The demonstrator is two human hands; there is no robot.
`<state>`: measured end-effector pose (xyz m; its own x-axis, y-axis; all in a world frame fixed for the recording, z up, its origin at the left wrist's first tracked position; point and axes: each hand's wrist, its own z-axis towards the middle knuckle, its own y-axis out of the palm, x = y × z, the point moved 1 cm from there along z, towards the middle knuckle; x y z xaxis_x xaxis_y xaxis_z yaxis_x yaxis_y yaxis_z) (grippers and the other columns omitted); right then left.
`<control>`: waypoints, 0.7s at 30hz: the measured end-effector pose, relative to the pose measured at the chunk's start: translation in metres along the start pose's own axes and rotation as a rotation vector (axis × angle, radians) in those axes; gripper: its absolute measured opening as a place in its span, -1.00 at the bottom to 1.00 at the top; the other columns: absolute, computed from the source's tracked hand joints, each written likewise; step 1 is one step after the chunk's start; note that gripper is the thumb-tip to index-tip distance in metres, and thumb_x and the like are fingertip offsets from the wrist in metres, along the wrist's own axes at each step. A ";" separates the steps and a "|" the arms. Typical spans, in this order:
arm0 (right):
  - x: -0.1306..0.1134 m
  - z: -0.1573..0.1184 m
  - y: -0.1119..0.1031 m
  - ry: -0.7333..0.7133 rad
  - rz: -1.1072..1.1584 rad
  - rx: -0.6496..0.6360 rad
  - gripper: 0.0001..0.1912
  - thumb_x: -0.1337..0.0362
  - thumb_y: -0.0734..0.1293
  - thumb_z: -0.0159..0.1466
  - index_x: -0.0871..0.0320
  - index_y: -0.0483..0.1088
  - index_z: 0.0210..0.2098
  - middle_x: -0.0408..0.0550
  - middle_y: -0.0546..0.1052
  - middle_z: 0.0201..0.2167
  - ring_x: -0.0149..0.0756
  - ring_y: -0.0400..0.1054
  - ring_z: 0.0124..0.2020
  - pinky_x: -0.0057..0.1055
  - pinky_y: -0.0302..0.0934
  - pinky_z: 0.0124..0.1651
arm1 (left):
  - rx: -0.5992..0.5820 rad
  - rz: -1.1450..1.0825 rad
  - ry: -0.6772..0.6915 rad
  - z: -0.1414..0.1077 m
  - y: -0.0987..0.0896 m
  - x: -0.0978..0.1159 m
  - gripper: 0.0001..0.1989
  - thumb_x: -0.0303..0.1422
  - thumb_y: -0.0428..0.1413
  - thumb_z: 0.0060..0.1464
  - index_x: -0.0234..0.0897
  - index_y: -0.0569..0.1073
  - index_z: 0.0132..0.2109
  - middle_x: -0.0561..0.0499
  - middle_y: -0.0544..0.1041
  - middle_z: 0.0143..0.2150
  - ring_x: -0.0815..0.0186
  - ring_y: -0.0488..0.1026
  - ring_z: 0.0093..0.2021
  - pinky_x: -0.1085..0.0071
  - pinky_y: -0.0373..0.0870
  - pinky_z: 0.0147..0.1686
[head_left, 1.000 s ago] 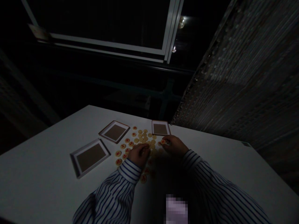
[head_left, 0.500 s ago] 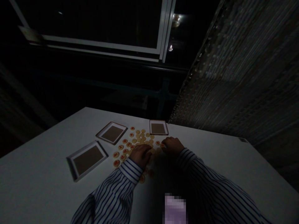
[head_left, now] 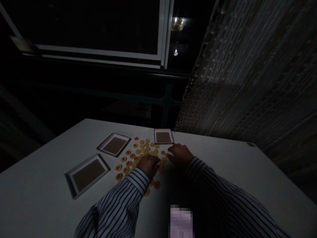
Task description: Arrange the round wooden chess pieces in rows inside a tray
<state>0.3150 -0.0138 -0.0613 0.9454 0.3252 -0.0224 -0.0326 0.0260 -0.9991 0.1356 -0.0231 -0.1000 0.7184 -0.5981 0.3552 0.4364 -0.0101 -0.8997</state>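
Many round, pale wooden Chinese chess pieces lie loose on the white table, some with red characters showing, others plain side up. My left hand is over the near middle of the spread, its fingers curled down and closed around a piece at the fingertips. Part of the group is hidden beneath that hand. At the right edge of the spread, my right hand reaches in with bent fingers, thumb and forefinger closed at a red-marked piece. Dim light blurs the fingertips.
Three shallow open boxes rest around the pieces: one at the near left, one behind it, one at the back. A bead-string curtain hangs at the right, beyond the table edge. A white-framed window stands behind.
The view has shifted slightly, so the table, boxes and pieces appear further left and a little lower. Both hands stay among the pieces, with the right hand's fingers slightly moved.
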 end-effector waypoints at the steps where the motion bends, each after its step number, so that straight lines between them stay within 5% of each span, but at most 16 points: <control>1: 0.000 -0.001 -0.001 -0.001 0.005 0.000 -0.66 0.11 0.14 0.16 0.12 0.31 -0.15 0.03 0.39 -0.18 -0.17 0.20 -0.12 -0.26 0.02 -0.16 | -0.002 -0.006 0.002 0.000 0.000 0.000 -0.75 -0.42 0.02 -0.09 -0.21 0.45 -0.20 -0.07 0.51 -0.24 0.16 0.37 -0.18 0.24 0.24 -0.18; 5: -0.004 -0.003 -0.007 -0.018 0.041 0.031 -0.67 0.13 0.15 0.15 0.12 0.31 -0.14 0.02 0.39 -0.17 -0.19 0.20 -0.12 -0.28 0.01 -0.14 | 0.065 -0.127 -0.023 0.000 -0.002 -0.002 -0.76 -0.36 -0.02 -0.03 -0.22 0.46 -0.21 -0.06 0.52 -0.24 0.21 0.39 -0.20 0.26 0.26 -0.16; 10: -0.012 -0.005 -0.014 -0.074 0.132 0.098 -0.69 0.18 0.13 0.18 0.12 0.32 -0.14 -0.01 0.41 -0.17 -0.25 0.21 -0.11 -0.34 0.02 -0.12 | 0.177 -0.540 -0.258 -0.002 -0.014 -0.004 -0.70 -0.20 0.01 -0.06 -0.26 0.48 -0.25 -0.04 0.53 -0.27 0.25 0.43 -0.23 0.30 0.33 -0.18; 17: -0.022 -0.004 -0.017 -0.240 0.237 0.227 -0.73 0.25 0.13 0.18 0.17 0.35 -0.19 -0.03 0.45 -0.25 -0.32 0.27 -0.19 -0.41 0.06 -0.13 | 0.229 -0.920 -0.397 -0.003 -0.025 -0.006 -0.68 -0.19 0.10 -0.15 -0.36 0.50 -0.31 -0.09 0.54 -0.32 0.24 0.44 -0.27 0.31 0.34 -0.18; 21: -0.028 -0.002 -0.016 -0.306 0.263 0.235 -0.72 0.25 0.17 0.15 0.18 0.34 -0.17 -0.03 0.45 -0.24 -0.31 0.27 -0.19 -0.40 0.06 -0.14 | 0.186 -1.075 -0.461 -0.003 -0.016 -0.010 -0.62 -0.14 0.07 -0.13 -0.39 0.47 -0.28 -0.06 0.53 -0.45 0.34 0.43 -0.45 0.40 0.35 -0.37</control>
<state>0.2896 -0.0253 -0.0444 0.7576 0.6120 -0.2268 -0.3640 0.1077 -0.9252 0.1197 -0.0192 -0.0894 0.0458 -0.0083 0.9989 0.9803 -0.1921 -0.0466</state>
